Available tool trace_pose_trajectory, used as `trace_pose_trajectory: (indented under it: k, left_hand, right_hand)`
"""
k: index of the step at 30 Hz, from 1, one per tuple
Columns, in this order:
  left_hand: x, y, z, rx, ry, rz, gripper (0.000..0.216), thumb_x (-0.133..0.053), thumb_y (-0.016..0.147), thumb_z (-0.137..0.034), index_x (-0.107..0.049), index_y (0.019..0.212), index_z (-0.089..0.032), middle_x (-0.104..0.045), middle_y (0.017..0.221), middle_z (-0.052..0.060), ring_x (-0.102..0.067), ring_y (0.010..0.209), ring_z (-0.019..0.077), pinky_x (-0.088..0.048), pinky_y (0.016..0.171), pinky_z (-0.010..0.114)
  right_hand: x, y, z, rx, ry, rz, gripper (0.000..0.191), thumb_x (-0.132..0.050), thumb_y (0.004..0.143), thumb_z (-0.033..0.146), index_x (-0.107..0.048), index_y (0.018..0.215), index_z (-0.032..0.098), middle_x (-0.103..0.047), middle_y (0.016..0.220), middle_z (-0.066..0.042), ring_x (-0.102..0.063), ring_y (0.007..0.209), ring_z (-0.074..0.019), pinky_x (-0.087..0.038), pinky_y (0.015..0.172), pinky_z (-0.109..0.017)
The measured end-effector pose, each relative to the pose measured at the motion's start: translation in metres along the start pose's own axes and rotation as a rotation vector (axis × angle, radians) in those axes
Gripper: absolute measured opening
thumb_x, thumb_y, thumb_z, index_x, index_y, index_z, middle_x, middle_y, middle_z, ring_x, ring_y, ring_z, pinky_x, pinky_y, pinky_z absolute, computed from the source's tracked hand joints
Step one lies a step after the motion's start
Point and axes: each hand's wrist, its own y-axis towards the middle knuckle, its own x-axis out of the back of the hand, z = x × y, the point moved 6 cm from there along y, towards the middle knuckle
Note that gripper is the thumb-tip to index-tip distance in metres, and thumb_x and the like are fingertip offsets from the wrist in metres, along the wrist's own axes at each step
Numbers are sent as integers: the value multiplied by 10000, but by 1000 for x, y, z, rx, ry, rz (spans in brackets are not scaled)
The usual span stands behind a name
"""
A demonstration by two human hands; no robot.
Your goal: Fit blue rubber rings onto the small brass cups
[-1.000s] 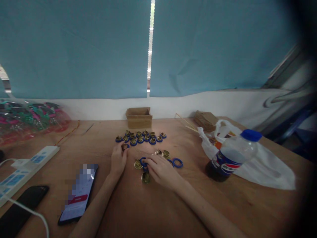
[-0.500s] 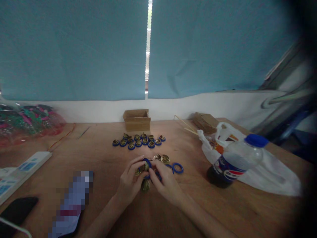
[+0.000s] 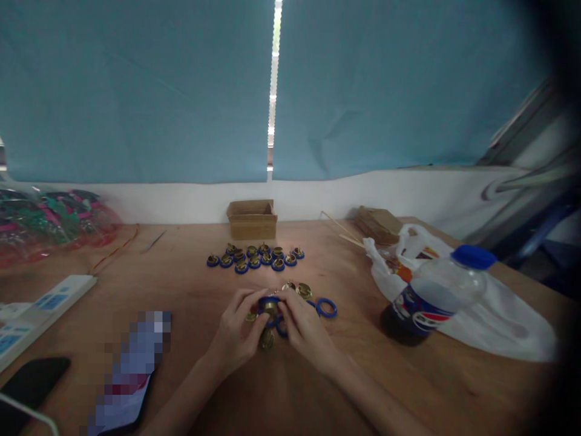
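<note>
Both hands pinch one brass-coloured round metal piece with a blue ring [image 3: 269, 307] around it, low over the table. My left hand [image 3: 239, 324] grips its left side between thumb and fingers. On its right side is my right hand [image 3: 303, 321], fingers closed and partly covering it. Just below lies a loose brass piece [image 3: 267, 339]. Beyond my right hand are more brass pieces [image 3: 304, 291] and a loose blue ring [image 3: 327, 307]. Farther back sits a cluster of blue-ringed brass pieces [image 3: 254, 261].
A small open cardboard box [image 3: 253, 227] stands against the wall. To the right are a cola bottle [image 3: 426, 303], a white plastic bag [image 3: 503, 327] and folded cardboard [image 3: 376, 224]. On the left lie a power strip [image 3: 49, 312], a phone [image 3: 129, 375] and a black object [image 3: 31, 387].
The ringed piece has tipped from an upright, edge-on angle to a flatter one facing me. My fingers have shifted slightly around it; both hands remain on it.
</note>
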Motion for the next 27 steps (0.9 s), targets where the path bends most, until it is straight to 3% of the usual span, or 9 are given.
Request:
trace_pose_trajectory:
  k: [5, 10, 19, 27]
  left_hand:
    - [-5, 1, 5, 52, -75, -51, 170, -521, 885, -175, -582, 1038, -217, -608, 1010, 65, -612, 969, 182, -536, 849, 328]
    - [-12, -6, 18, 199, -262, -96, 168, -518, 895, -209, -517, 1063, -226, -648, 1133, 79, -636, 1055, 190, -532, 919, 359]
    - [-14, -13, 17, 241, -304, -119, 174, -533, 885, -202, -518, 1056, -221, -690, 1022, 49, -678, 969, 176, -552, 855, 306]
    - [-15, -20, 19, 277, -229, -137, 176, -525, 872, -171, -515, 1035, -234, -709, 926, 19, -704, 833, 158, -569, 718, 258]
  right_hand:
    - [5, -1, 7, 24, -8, -61, 225, -383, 955, 140, -543, 1086, 228, -621, 1070, -74, -588, 1021, -208, -480, 889, -363]
    - [7, -3, 16, 41, 36, -96, 314, -442, 930, 153, -479, 1233, 223, -562, 1233, -107, -533, 1158, -228, -474, 952, -388]
    - [1, -13, 2, 92, 33, -272, 306, -527, 890, 136, -520, 1183, 222, -638, 1066, -80, -634, 977, -207, -545, 820, -346]
    - [-2, -14, 4, 91, 34, -290, 303, -519, 888, 104, -529, 1160, 238, -639, 1077, -62, -624, 955, -198, -532, 808, -331]
